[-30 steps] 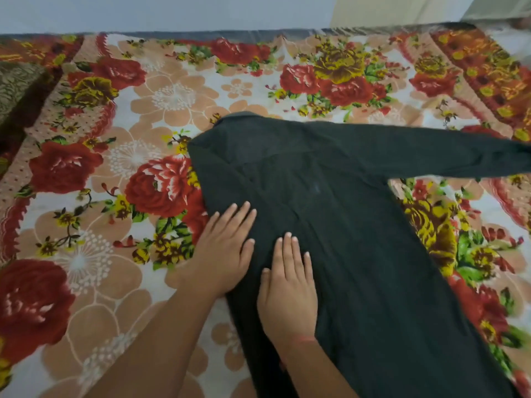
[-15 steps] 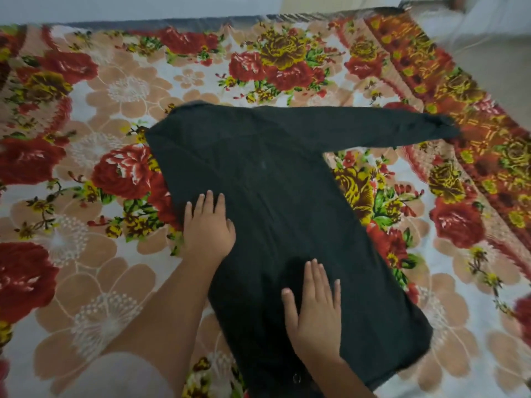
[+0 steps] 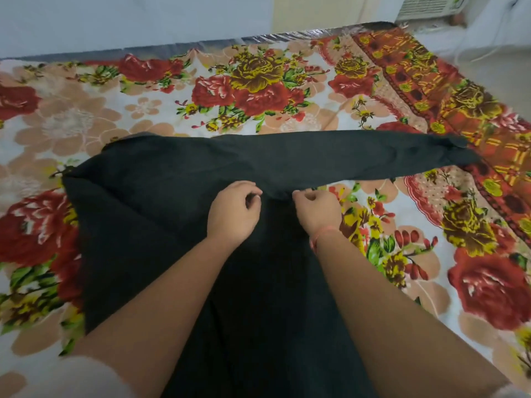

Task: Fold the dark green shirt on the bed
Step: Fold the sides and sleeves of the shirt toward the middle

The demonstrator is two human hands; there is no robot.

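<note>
The shirt [image 3: 161, 225] lies flat on the bed [image 3: 86, 116], one sleeve [image 3: 359, 159] stretched right. Both hands, left [image 3: 234, 211] and right [image 3: 316, 211], pinch cloth at the armpit. Better to fold the sleeve straight across, without wrinkles.

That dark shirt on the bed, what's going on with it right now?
A person is partway through folding the dark green shirt, which lies spread on the floral bedsheet. The left hand and right hand sit close together near where the outstretched sleeve meets the body, fingers curled as if pinching the fabric. That sleeve is not yet folded in and reaches toward the bed's right edge. The shirt's other side looks already folded.
</note>
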